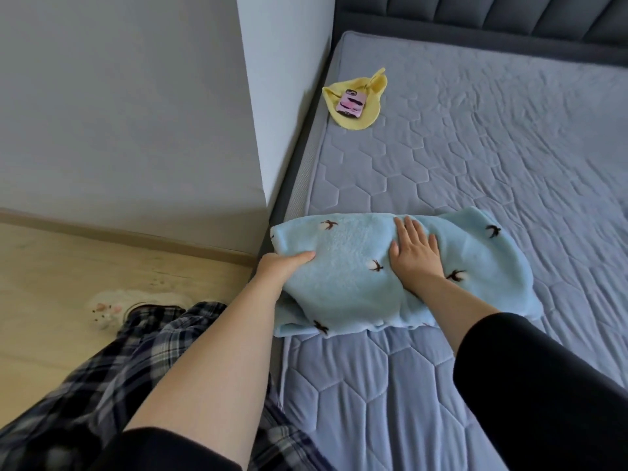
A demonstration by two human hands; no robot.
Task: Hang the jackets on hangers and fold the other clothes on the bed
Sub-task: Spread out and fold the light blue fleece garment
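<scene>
- The left hand (285, 265), at centre frame, is gripping the left edge of the blue fleece garment (343, 287), thumb on top and fingers hidden beneath, likely readying a fold.
- The right hand (414, 254) is pressing flat, fingers slightly spread, pinning it on the bed (492, 147).

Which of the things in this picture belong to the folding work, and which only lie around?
Job: blue fleece garment; left hand gripping its edge; right hand pressing it flat; bed.
Lying about: yellow cloth; phone on it; fluffy slipper.
</scene>
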